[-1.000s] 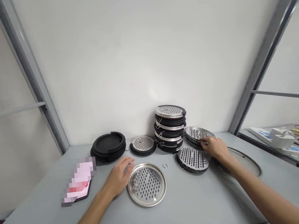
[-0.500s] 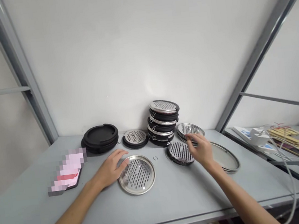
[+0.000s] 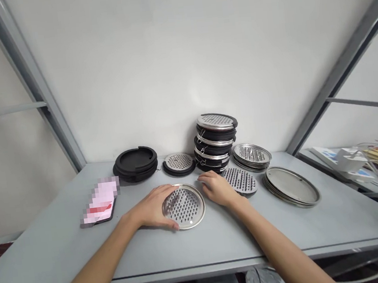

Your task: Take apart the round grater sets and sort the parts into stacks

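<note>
Spreads the left hand wide over the left side of a round metal grater plate, thumb at the near rim, fingers at the far rim; cannot tell a firm grip from a light touch. Has this plate lying near the middle of the grey worktop. Holds the right hand just right of the plate, fingers bent and close together; cannot make out anything between the fingertips. Has a dark-slotted grater disc just behind the right wrist, partly covered, then a pile of plain metal plates farther right and a pile of rimmed graters behind. Beyond the right hand, shows a tall stack of black-and-metal graters; leftward, a single grater on a black base and a low stack of black round pieces.
</note>
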A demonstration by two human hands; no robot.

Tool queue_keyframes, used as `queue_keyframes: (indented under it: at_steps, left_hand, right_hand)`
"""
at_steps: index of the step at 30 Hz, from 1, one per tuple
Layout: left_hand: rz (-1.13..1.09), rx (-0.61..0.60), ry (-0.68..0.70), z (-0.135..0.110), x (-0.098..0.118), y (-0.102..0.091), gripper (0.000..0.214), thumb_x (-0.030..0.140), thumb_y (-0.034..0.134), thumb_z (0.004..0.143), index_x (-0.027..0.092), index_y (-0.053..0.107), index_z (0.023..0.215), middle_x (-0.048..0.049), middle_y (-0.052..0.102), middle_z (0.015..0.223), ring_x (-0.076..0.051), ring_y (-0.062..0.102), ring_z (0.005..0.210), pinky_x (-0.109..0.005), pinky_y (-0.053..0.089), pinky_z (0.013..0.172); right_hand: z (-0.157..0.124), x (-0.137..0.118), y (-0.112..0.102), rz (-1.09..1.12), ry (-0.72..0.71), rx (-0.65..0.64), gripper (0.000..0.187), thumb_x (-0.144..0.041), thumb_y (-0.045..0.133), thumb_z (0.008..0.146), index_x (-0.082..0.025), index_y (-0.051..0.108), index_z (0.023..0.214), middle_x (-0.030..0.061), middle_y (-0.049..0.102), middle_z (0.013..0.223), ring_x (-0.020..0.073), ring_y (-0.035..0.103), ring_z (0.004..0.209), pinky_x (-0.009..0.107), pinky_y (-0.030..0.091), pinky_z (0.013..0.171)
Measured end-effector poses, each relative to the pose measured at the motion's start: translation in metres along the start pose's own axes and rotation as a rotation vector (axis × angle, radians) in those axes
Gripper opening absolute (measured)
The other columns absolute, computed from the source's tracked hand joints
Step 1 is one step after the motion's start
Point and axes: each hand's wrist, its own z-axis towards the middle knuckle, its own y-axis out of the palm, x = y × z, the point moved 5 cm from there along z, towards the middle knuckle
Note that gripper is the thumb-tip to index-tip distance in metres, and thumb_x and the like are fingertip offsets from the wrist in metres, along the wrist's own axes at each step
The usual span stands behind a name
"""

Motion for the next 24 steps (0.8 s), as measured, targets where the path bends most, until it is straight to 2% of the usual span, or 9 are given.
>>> queue_keyframes:
  at_steps: [3, 5, 11, 16, 19, 24]
  left_hand:
    - [-0.003, 0.010, -0.023, 0.000, -0.003, 0.000, 0.108, 0.064, 0.081, 0.055, 0.023, 0.037, 0.145, -0.0130, 0.039, 0.149, -0.036, 0.036, 0.136, -0.048, 0.030, 0.112]
    - [-0.001, 0.018, -0.024, 0.000, -0.004, 0.000, 0.106, 0.064, 0.080, 0.056, 0.024, 0.038, 0.145, -0.0129, 0.039, 0.149, -0.036, 0.037, 0.135, -0.048, 0.030, 0.112]
    - [0.021, 0.024, -0.065, -0.001, -0.004, 0.000, 0.094, 0.060, 0.076, 0.066, 0.024, 0.039, 0.144, -0.0122, 0.039, 0.150, -0.035, 0.037, 0.136, -0.048, 0.030, 0.112]
    - [-0.037, 0.007, -0.013, 0.000, 0.002, 0.000, 0.106, 0.059, 0.081, 0.059, 0.024, 0.034, 0.147, -0.0120, 0.038, 0.150, -0.035, 0.038, 0.135, -0.048, 0.030, 0.113]
    - [-0.068, -0.008, 0.035, 0.003, 0.010, 0.001, 0.108, 0.058, 0.082, 0.056, 0.024, 0.034, 0.147, -0.0116, 0.042, 0.148, -0.034, 0.042, 0.133, -0.048, 0.032, 0.111]
    - [-0.072, 0.010, 0.076, 0.006, 0.020, 0.003, 0.106, 0.058, 0.083, 0.055, 0.024, 0.038, 0.145, -0.0113, 0.046, 0.145, -0.035, 0.044, 0.131, -0.049, 0.032, 0.111]
  right_hand:
    - [-0.007, 0.009, 0.000, -0.082, 0.164, -0.022, 0.017, -0.020, 0.054, 0.086, -0.015, 0.070, 0.090, 0.0146, 0.069, 0.102, 0.0256, 0.060, 0.098, 0.032, 0.046, 0.080]
    - [-0.009, 0.010, 0.001, -0.087, 0.232, -0.055, 0.020, -0.024, 0.054, 0.088, -0.015, 0.071, 0.082, 0.0153, 0.070, 0.093, 0.0250, 0.063, 0.089, 0.031, 0.046, 0.075]
    - [-0.008, 0.012, 0.003, -0.002, 0.267, -0.034, 0.017, -0.022, 0.057, 0.087, -0.017, 0.072, 0.082, 0.0106, 0.071, 0.083, 0.0217, 0.065, 0.078, 0.028, 0.043, 0.069]
    - [-0.006, 0.008, 0.001, 0.124, 0.213, 0.080, 0.016, -0.024, 0.058, 0.087, -0.022, 0.073, 0.091, 0.0053, 0.072, 0.083, 0.0192, 0.064, 0.074, 0.027, 0.043, 0.067]
    - [-0.005, 0.003, -0.001, 0.273, 0.161, 0.150, 0.019, -0.025, 0.058, 0.087, -0.020, 0.072, 0.098, 0.0047, 0.071, 0.082, 0.0175, 0.063, 0.072, 0.027, 0.045, 0.069]
    - [-0.003, -0.004, 0.000, 0.448, 0.066, 0.150, 0.015, -0.023, 0.060, 0.085, -0.020, 0.074, 0.086, 0.0052, 0.071, 0.082, 0.0178, 0.063, 0.076, 0.029, 0.047, 0.072]
